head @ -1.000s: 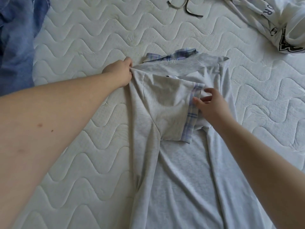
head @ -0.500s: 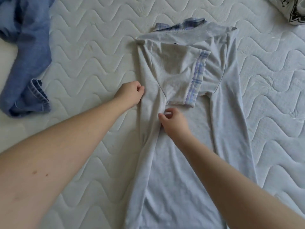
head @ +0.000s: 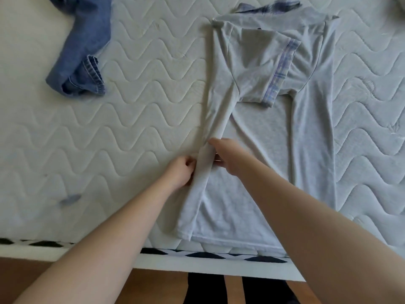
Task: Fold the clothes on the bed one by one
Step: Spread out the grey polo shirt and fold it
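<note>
Floor (head: pixel 153 288) at near edge, then bed (head: pixel 131 119). Grey shirt (head: pixel 263 150) lies lengthwise on the bed, hem nearest, both sides folded in. Left hand (head: pixel 180 172) curled, gripping the outer edge of the left fold; right hand (head: pixel 228 155) pinches the same fold from the inner side. Farther: sleeve (head: pixel 258 66) with plaid cuff folded across chest. Jeans (head: pixel 83 51) far left.

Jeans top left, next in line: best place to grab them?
Probably at the hemmed leg opening of the blue jeans, coming from the near side. The leg lies crumpled on the mattress with the cuff at its near end, open and raised off the surface, so fingers can pinch the thick stitched rim. The waist end runs out of view, so it cannot be judged.
</note>
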Action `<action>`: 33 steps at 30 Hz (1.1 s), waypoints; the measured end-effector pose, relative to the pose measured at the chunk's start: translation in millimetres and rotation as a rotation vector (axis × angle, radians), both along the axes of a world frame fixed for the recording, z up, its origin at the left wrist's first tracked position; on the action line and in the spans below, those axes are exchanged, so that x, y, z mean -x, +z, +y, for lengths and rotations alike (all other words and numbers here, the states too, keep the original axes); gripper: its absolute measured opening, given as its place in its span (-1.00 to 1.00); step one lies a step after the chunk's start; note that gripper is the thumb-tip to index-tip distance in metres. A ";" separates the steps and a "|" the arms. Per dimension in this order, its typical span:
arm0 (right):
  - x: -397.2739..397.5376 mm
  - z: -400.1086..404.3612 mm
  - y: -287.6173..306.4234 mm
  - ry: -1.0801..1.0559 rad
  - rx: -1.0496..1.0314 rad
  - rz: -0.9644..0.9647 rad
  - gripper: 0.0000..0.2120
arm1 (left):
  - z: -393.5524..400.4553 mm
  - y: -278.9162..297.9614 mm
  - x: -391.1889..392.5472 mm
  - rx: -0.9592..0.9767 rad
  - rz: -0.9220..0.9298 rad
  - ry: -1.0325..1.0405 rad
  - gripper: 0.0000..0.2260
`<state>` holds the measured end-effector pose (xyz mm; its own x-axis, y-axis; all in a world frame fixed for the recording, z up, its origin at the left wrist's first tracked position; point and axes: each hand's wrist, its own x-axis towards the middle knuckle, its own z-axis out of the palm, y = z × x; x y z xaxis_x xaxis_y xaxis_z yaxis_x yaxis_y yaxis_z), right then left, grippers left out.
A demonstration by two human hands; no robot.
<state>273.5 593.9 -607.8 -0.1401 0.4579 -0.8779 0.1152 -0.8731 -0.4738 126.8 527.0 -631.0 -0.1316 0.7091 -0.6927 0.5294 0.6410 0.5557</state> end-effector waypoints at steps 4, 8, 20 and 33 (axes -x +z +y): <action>0.1 -32.6 -1.6 0.005 0.008 0.030 -0.83 | -45.3 3.2 3.0 0.010 -0.101 0.069 -0.86; -6.6 -72.3 -0.7 0.025 -0.026 0.019 -0.76 | -74.8 9.0 0.8 -0.014 -0.179 0.123 -0.92; -52.9 -162.0 -10.1 0.305 -0.259 -0.294 -0.76 | -145.1 0.3 -8.2 -0.282 0.020 -0.318 -0.64; -65.2 -199.8 -5.8 0.244 -0.407 -0.343 -0.85 | -191.8 -4.2 -38.4 -0.466 0.205 -0.296 -0.47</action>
